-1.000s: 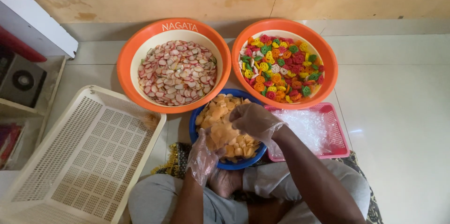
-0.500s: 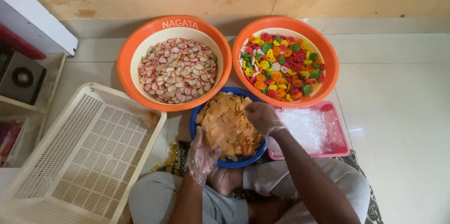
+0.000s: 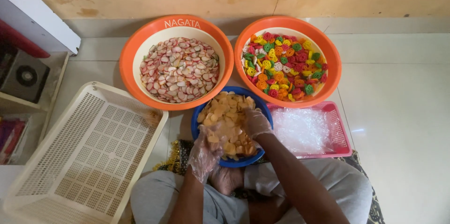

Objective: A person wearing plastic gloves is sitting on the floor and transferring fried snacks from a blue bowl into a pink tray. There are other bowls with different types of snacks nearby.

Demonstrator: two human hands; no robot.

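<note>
A blue bowl (image 3: 198,112) of pale yellow crackers (image 3: 224,108) rests in front of my crossed legs. My left hand (image 3: 204,154), in a thin clear plastic glove, lies on the crackers at the bowl's near left, fingers closed around some. My right hand (image 3: 254,122), also gloved, presses on the crackers at the bowl's right side. Whether it holds any is unclear.
Behind stand an orange basin of pink-and-white crackers (image 3: 178,70) and an orange basin of multicoloured ring crackers (image 3: 282,63). A pink tray (image 3: 338,125) with clear plastic bags lies right of the bowl. A cream perforated basket (image 3: 84,153) sits left. A shelf (image 3: 23,78) is at far left.
My right hand has slid down from the bowl's upper middle to its right side. My left hand has moved up from the rim into the crackers.
</note>
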